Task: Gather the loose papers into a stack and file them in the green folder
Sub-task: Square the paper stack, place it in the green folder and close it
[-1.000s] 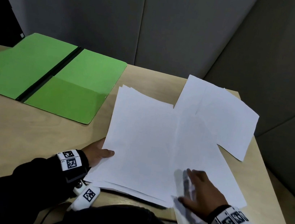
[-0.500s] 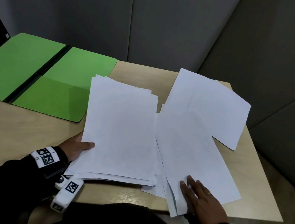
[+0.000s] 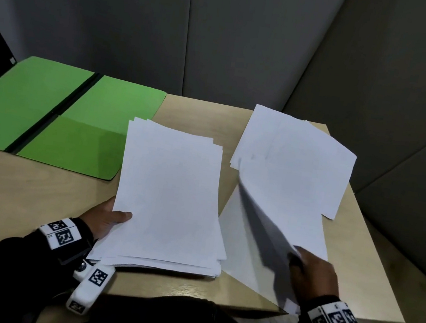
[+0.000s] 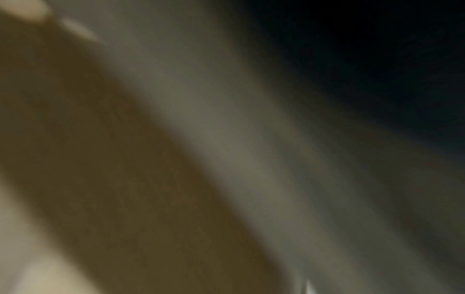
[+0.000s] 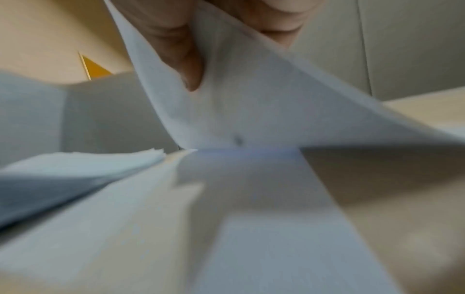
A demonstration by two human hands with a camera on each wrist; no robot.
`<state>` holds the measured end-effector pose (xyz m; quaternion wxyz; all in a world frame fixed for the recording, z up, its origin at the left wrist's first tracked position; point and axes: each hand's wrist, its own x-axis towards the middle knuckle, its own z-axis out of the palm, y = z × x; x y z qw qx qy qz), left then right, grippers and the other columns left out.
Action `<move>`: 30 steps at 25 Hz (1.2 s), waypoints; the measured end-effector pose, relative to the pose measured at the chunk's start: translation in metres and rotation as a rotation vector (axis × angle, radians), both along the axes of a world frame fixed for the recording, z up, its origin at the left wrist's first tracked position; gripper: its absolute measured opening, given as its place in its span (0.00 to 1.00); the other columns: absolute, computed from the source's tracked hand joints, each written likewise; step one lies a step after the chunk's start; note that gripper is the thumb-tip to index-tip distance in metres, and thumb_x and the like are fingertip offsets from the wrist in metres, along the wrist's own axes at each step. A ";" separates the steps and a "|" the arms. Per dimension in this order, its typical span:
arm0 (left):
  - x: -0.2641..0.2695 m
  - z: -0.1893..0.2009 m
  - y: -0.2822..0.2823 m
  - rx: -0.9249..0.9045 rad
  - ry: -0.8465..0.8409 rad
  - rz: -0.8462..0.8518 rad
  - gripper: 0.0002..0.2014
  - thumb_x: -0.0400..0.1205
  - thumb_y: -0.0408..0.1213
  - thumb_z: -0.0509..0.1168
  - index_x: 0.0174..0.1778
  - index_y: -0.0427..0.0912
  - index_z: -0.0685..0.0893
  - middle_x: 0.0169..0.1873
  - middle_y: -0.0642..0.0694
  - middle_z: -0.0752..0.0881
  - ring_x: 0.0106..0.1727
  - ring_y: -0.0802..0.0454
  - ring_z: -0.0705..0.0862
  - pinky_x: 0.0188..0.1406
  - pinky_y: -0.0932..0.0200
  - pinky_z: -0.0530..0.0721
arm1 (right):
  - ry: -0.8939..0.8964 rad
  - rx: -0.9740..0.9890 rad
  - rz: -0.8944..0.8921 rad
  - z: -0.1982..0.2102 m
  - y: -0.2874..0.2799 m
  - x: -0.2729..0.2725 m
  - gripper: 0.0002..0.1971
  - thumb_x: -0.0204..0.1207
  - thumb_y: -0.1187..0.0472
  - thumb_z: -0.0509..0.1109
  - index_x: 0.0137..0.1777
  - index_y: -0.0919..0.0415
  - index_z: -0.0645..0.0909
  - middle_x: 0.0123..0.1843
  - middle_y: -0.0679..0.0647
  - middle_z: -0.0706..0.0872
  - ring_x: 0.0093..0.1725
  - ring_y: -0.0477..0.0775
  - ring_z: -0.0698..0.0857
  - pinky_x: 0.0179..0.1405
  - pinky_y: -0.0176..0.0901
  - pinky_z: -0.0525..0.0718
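Note:
A stack of white papers [image 3: 171, 196] lies in the middle of the wooden table [image 3: 37, 197]. My left hand [image 3: 105, 218] holds its near left corner, thumb on top. To the right, my right hand [image 3: 308, 270] pinches a loose sheet [image 3: 258, 217] by its near corner and lifts it, tilted up on edge. In the right wrist view the fingers [image 5: 176, 45] show through that lifted sheet [image 5: 251, 95]. More loose sheets [image 3: 302, 157] lie flat beyond and under it. The green folder [image 3: 57, 114] lies open at the far left. The left wrist view is blurred and dark.
Grey panel walls [image 3: 250, 43] close the table in at the back and right. The table's right edge [image 3: 376, 239] runs just past the loose sheets. A corner of one sheet [image 3: 287, 306] overhangs the near edge. Bare wood shows in front of the folder.
My right hand went from lying flat on the loose sheets to pinching one and lifting its near corner. The stack under my left hand has drawn apart from the loose sheets.

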<state>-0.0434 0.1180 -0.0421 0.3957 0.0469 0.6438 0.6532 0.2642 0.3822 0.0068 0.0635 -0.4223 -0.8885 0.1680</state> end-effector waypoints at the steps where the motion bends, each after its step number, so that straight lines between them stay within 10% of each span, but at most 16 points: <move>1: 0.002 0.000 0.001 -0.004 -0.008 0.011 0.44 0.63 0.26 0.63 0.80 0.35 0.61 0.76 0.37 0.71 0.78 0.38 0.68 0.76 0.47 0.64 | 0.087 0.050 -0.021 0.011 0.001 -0.007 0.20 0.67 0.57 0.58 0.51 0.57 0.88 0.42 0.66 0.91 0.41 0.69 0.88 0.38 0.46 0.80; 5: 0.013 -0.001 0.013 -0.002 -0.020 -0.031 0.43 0.63 0.27 0.63 0.79 0.34 0.63 0.76 0.36 0.71 0.78 0.38 0.68 0.74 0.49 0.65 | 0.239 0.117 0.185 0.038 -0.025 -0.050 0.15 0.65 0.61 0.60 0.49 0.47 0.82 0.33 0.52 0.83 0.31 0.51 0.81 0.25 0.31 0.66; 9: 0.021 -0.001 0.019 -0.099 -0.060 -0.024 0.23 0.79 0.21 0.61 0.72 0.31 0.72 0.57 0.34 0.84 0.52 0.39 0.83 0.58 0.47 0.78 | 0.188 0.003 0.453 0.031 -0.069 -0.103 0.24 0.63 0.55 0.53 0.56 0.45 0.83 0.44 0.52 0.84 0.35 0.61 0.87 0.31 0.42 0.84; 13: 0.021 0.010 0.022 -0.123 -0.256 0.082 0.22 0.86 0.50 0.55 0.58 0.36 0.85 0.41 0.40 0.92 0.44 0.41 0.89 0.48 0.49 0.83 | -0.149 -0.006 0.656 0.018 -0.107 -0.145 0.16 0.73 0.57 0.57 0.59 0.53 0.77 0.56 0.56 0.77 0.43 0.69 0.85 0.35 0.49 0.77; 16: 0.020 0.026 0.024 -0.079 -0.358 -0.069 0.28 0.84 0.59 0.51 0.56 0.39 0.86 0.48 0.36 0.91 0.48 0.39 0.89 0.50 0.47 0.83 | -0.226 -0.009 0.717 0.011 -0.123 -0.155 0.13 0.74 0.55 0.59 0.55 0.58 0.75 0.54 0.57 0.76 0.46 0.68 0.84 0.34 0.48 0.73; 19: 0.016 0.020 0.021 -0.145 -0.196 -0.159 0.26 0.74 0.35 0.70 0.68 0.30 0.77 0.49 0.37 0.89 0.49 0.39 0.87 0.51 0.50 0.84 | -0.256 -0.048 0.759 0.006 -0.125 -0.155 0.25 0.71 0.37 0.59 0.59 0.54 0.74 0.55 0.55 0.78 0.52 0.63 0.82 0.41 0.48 0.75; 22: 0.012 0.013 0.020 -0.117 -0.029 -0.189 0.40 0.61 0.29 0.66 0.73 0.30 0.69 0.59 0.41 0.83 0.64 0.42 0.80 0.71 0.46 0.73 | -0.210 -0.183 0.657 0.010 -0.105 -0.140 0.39 0.61 0.27 0.56 0.70 0.47 0.69 0.64 0.50 0.77 0.62 0.56 0.80 0.56 0.48 0.80; 27: -0.003 0.008 0.011 -0.010 0.037 -0.148 0.44 0.58 0.25 0.64 0.75 0.37 0.65 0.56 0.53 0.85 0.59 0.58 0.81 0.66 0.60 0.70 | -0.367 -0.193 0.308 -0.004 -0.037 -0.071 0.50 0.63 0.33 0.62 0.82 0.52 0.45 0.84 0.53 0.49 0.83 0.53 0.54 0.79 0.52 0.63; 30: -0.015 0.008 0.002 -0.039 0.054 -0.153 0.47 0.57 0.27 0.67 0.78 0.35 0.64 0.72 0.41 0.74 0.71 0.50 0.71 0.71 0.52 0.65 | -0.638 -0.175 0.399 -0.006 -0.034 -0.038 0.60 0.58 0.28 0.66 0.82 0.51 0.35 0.84 0.52 0.31 0.83 0.58 0.34 0.79 0.66 0.48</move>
